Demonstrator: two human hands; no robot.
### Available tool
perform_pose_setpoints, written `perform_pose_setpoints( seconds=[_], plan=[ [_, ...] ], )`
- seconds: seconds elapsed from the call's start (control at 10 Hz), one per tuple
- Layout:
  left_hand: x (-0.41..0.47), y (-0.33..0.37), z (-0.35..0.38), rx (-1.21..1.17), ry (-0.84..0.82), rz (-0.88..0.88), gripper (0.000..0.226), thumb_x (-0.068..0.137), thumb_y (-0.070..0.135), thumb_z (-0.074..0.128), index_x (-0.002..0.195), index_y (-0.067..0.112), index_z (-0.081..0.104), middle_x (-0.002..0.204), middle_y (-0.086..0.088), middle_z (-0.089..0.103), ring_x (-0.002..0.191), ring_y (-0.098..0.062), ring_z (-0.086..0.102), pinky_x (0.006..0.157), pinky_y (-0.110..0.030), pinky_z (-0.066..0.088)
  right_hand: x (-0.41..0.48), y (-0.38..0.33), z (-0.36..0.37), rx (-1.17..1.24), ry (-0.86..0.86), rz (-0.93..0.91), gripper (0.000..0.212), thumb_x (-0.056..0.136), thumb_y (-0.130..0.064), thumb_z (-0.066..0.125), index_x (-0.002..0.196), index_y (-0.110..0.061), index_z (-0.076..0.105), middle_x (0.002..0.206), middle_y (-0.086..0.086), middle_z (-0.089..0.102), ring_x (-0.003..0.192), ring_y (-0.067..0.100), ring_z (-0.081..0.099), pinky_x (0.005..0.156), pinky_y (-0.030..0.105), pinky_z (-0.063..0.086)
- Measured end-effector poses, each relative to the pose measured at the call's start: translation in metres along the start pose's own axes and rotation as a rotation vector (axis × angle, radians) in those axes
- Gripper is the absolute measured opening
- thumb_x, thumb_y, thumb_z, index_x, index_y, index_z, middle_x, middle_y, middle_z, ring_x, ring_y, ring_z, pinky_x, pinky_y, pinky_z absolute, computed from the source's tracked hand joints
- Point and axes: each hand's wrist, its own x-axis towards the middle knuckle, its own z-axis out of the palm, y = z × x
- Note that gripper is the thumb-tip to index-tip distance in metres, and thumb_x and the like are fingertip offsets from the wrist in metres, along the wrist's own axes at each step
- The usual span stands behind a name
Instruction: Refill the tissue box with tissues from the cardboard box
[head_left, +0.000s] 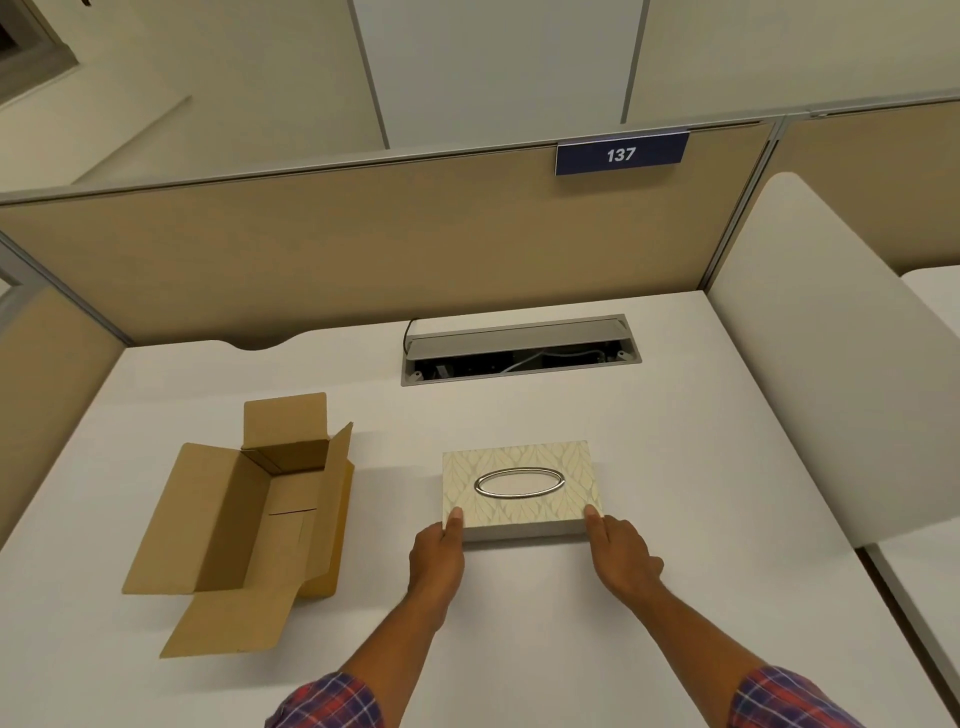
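**At the near centre of the desk: both hands bracket the tissue box**

On the white desk (675, 467), straight ahead of the person, the tissue box (521, 488) lies flat with its patterned top up and its oval metal-rimmed slot (519, 482) showing no tissue. Square to the person, it can be gripped evenly from both sides. The left hand (436, 561) meets the near left corner, thumb laid on the top edge and the other fingers hidden behind the side. The right hand (621, 556) meets the near right corner, fingers together and pressed along the edge. Neither hand closes around the box; they clamp it lightly between them, probably to steady it or to lift its cover.

Well to the left stands the cardboard box (244, 519), all its flaps (223, 621) folded out so the inside is open to reach. What shows of its interior is bare cardboard; whether tissues lie in the hidden part cannot be told. At the back of the desk a cable hatch (519, 349) sits open, clear of the work. Judging from the empty slot, refilling looks barely begun.
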Motion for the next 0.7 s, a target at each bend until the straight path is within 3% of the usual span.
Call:
perform_pose_setpoints(
  seconds=[0.2,0.3,0.4,0.5,0.6,0.7],
  plan=[
    [0.021,0.015,-0.006,0.013,-0.013,-0.01,0.06,0.108,0.053,0.044,0.142,0.006,0.058,0.118,-0.007,0.061,0.104,-0.025,0.057,0.091,-0.039,0.048,0.004,-0.024,-0.002,0.075,-0.023,0.067,0.074,0.104,-0.066,0.014,0.125,-0.016,0.065,0.131,0.009,0.067,0.123,0.033,0.058,0.106,0.055,0.033],
    [0.027,0.018,-0.008,0.07,-0.019,0.008,0.062,0.108,0.053,0.042,0.144,0.005,0.057,0.128,-0.014,0.066,0.106,-0.027,0.06,0.092,-0.039,0.05,0.005,-0.032,-0.002,0.105,-0.034,0.101,0.074,0.105,-0.065,0.015,0.132,-0.015,0.063,0.135,0.011,0.065,0.128,0.036,0.057,0.112,0.058,0.031],
    [0.026,0.017,-0.009,0.188,-0.019,0.065,0.066,0.109,0.054,0.039,0.154,0.006,0.049,0.148,-0.018,0.061,0.126,-0.035,0.062,0.107,-0.045,0.052,0.004,-0.033,-0.001,0.053,-0.006,0.099,0.072,0.105,-0.064,0.016,0.132,-0.015,0.062,0.134,0.012,0.065,0.127,0.036,0.058,0.11,0.056,0.034],
    [0.025,0.017,-0.018,0.576,0.046,0.274,0.072,0.11,0.051,0.036,0.168,0.013,0.017,0.174,-0.015,0.028,0.158,-0.038,0.032,0.126,-0.053,0.033,-0.004,-0.035,-0.006,-0.134,0.138,0.013,0.063,0.106,-0.059,0.024,0.136,-0.011,0.052,0.138,0.016,0.059,0.126,0.036,0.057,0.107,0.055,0.043],
    [0.027,0.022,-0.026,0.818,0.106,0.457,0.077,0.11,0.049,0.035,0.169,0.013,0.001,0.18,-0.015,0.004,0.165,-0.037,0.01,0.131,-0.053,0.021,-0.01,-0.038,-0.01,-0.278,0.248,-0.102,0.069,0.107,-0.053,0.033,0.157,-0.005,0.029,0.158,0.02,0.043,0.142,0.038,0.046,0.112,0.057,0.042],
    [0.032,0.026,-0.032,0.998,0.174,0.668,0.087,0.107,0.056,0.034,0.168,0.012,-0.01,0.178,-0.017,-0.016,0.165,-0.038,-0.01,0.133,-0.055,0.005,-0.012,-0.052,-0.016,-0.432,0.354,-0.328,0.082,0.107,-0.054,0.032,0.166,-0.007,0.002,0.175,0.017,0.013,0.16,0.036,0.019,0.125,0.055,0.027]
  ],
)
